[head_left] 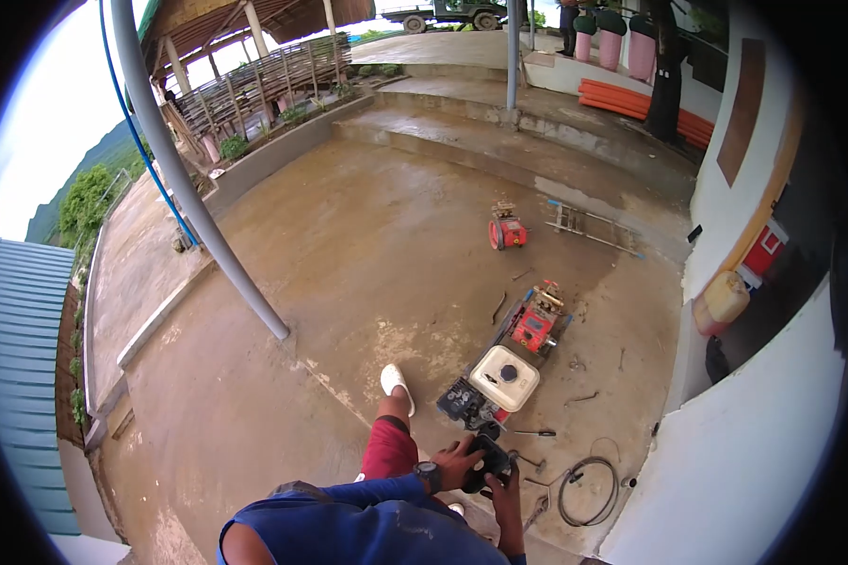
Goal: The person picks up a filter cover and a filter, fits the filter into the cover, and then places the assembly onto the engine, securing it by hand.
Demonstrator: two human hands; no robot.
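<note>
Just beyond my knees, both hands hold a black engine part (485, 460). My left hand (454, 463), with a watch on its wrist, is closed on the part's left side. My right hand (506, 488) grips its right side. The part's exact kind cannot be made out. In front of my hands, on the wet concrete, sits a small engine (465, 405) with a cream fuel tank (505, 379). A red pump (535, 328) stands at the far end of the same frame.
Tools lie to the right, including a screwdriver (537, 432), a wrench (581, 398) and a coiled cable (588, 491). Farther off stand another red pump (508, 232) and a metal frame (594, 227). A grey post (198, 198) rises at left; concrete steps (462, 155) cross the back.
</note>
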